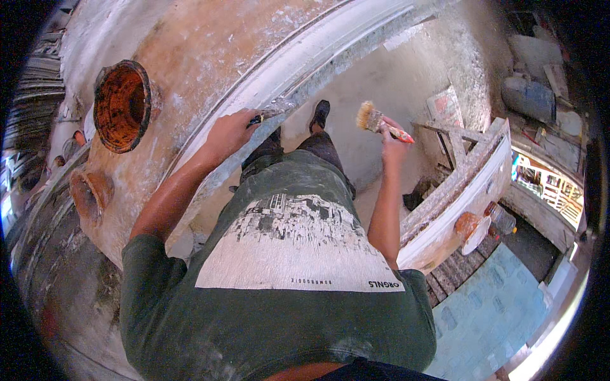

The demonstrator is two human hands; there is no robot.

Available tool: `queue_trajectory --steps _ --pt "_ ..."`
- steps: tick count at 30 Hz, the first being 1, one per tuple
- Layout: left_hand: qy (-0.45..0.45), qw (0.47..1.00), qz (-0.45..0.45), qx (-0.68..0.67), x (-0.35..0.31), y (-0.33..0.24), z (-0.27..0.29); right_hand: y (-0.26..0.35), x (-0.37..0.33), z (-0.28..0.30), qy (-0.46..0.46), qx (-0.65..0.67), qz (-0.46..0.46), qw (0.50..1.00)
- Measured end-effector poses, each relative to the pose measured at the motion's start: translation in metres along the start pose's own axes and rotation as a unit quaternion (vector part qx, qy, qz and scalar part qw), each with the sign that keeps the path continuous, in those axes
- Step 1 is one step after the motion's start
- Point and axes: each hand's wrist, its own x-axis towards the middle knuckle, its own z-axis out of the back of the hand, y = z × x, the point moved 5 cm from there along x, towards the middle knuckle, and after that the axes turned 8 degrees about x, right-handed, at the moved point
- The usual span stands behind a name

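In my right hand (393, 147), raised over the floor on the right, is a paintbrush (375, 119) with pale bristles and a red handle. Its bristles point up and to the left, touching nothing. My left hand (234, 132) rests at the edge of the worktable and is closed around a scraper (274, 109). The scraper's dark handle end shows by the fingers. Its greyish blade lies along the edge of a long white moulding (267, 66) that curves along the tabletop.
An orange-stained bucket (124, 106) and a smaller clay-coloured pot (91, 195) are on the dusty table (184, 51) to the left. At right, a wooden frame (454, 149) stands by another white moulding (470, 197). Beyond are a white-rimmed container (475, 235), a pale blue sheet (492, 308) and a blue drum (528, 99).
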Motion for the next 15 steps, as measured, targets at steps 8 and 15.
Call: queue_trajectory --steps 8,15 --pt "-0.091 0.986 -0.088 0.107 0.201 -0.098 0.027 0.056 0.079 -0.009 0.04 -0.053 0.009 0.998" --pt "-0.075 0.989 -0.078 0.101 0.255 -0.126 0.045 0.022 0.155 0.03 0.0 0.022 0.0 1.0"
